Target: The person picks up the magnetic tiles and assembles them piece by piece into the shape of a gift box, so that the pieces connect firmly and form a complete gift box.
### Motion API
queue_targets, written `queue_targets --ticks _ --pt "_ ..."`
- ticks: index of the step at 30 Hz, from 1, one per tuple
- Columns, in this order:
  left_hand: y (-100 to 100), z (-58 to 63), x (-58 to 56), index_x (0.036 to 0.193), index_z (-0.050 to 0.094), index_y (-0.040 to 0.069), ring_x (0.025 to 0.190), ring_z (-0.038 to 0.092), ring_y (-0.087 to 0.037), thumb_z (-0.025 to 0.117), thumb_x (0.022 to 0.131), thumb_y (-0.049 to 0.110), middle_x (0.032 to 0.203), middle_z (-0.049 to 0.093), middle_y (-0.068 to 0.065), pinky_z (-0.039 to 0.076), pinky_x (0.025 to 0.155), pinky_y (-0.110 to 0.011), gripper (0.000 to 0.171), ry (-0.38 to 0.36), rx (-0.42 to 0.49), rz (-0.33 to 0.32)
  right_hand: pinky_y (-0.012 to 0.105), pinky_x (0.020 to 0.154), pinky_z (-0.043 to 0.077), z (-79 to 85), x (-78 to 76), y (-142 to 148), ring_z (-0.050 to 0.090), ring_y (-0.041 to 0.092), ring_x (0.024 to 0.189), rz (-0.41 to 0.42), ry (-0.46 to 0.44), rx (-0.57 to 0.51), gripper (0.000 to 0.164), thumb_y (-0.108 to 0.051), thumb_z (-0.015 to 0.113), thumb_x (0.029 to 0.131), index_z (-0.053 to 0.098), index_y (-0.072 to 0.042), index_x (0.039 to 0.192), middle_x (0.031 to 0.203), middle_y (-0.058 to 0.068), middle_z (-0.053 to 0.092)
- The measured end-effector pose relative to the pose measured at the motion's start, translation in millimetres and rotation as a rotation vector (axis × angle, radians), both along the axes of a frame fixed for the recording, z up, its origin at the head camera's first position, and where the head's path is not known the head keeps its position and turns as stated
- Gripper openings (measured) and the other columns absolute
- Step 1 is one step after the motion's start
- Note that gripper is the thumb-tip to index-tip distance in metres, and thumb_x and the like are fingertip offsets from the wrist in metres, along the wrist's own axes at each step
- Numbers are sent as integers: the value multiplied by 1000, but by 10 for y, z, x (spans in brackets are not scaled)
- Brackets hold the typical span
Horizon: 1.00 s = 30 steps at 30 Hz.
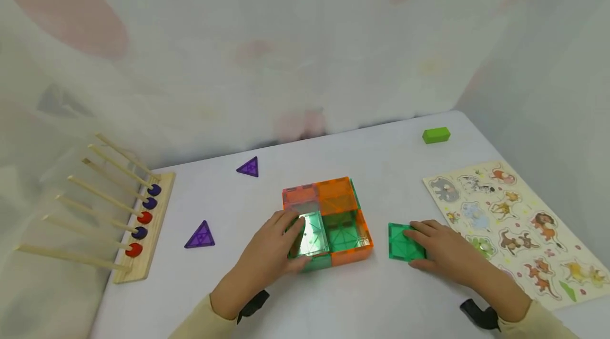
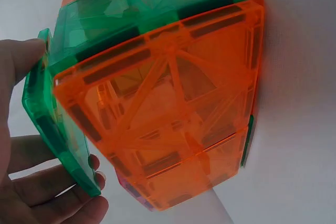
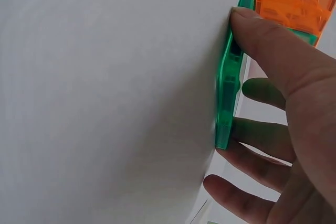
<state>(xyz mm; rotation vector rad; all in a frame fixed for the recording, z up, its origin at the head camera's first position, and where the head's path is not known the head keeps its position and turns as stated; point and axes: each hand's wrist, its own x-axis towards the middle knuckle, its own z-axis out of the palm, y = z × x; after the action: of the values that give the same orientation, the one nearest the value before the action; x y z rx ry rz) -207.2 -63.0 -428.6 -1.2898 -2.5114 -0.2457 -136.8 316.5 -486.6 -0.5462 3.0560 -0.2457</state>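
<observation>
A low box of translucent magnetic tiles, mostly orange and green with a pink one at the back left, sits mid-table. My left hand holds a green square magnetic tile by its edges over the box's front-left part. In the left wrist view this tile tilts beside the orange wall, thumb on one edge and fingertips at the opposite one. To the right of the box, my right hand grips another green square tile lying on the table; thumb and fingers are at its edges.
Two purple triangle tiles lie left of and behind the box. A wooden peg stand with red and blue beads is at the left. An animal puzzle board lies at the right, with a green block behind it.
</observation>
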Motion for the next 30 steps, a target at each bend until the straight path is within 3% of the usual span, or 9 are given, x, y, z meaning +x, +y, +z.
queue_targets --ticks 7,15,24,27,30 --pt "18 -17 -22 124 62 1 116 53 -25 78 73 52 125 58 -12 49 99 -34 74 -63 -28 15 53 93 49 15 -16 0 53 34 121 -1 3 -16 63 -47 73 79 59 -13 130 135 12 56" --pt "16 -5 -52 116 66 2 113 53 -22 80 71 49 123 59 -10 51 96 -29 66 -39 -20 -50 54 94 48 11 -28 13 51 34 123 -1 -1 -24 64 -47 74 78 59 -13 130 136 12 56" --pt "6 -17 -30 117 67 3 114 51 -22 81 69 46 126 57 -9 52 93 -29 67 -121 37 -33 51 94 49 38 -45 20 53 34 120 -4 18 -37 65 -46 75 77 59 -12 130 131 13 59" --pt "2 -46 -29 118 67 3 114 50 -21 81 67 48 128 57 -8 52 92 -29 69 -150 62 -35 50 91 51 126 -38 -1 54 33 118 -3 79 -93 65 -43 78 76 59 -11 129 127 12 61" --pt "-10 -76 -24 119 67 3 115 48 -21 79 68 50 130 55 -8 52 92 -30 69 -168 77 -28 49 87 53 298 -66 -93 54 31 118 53 215 -175 64 -39 80 74 59 -11 128 127 12 60"
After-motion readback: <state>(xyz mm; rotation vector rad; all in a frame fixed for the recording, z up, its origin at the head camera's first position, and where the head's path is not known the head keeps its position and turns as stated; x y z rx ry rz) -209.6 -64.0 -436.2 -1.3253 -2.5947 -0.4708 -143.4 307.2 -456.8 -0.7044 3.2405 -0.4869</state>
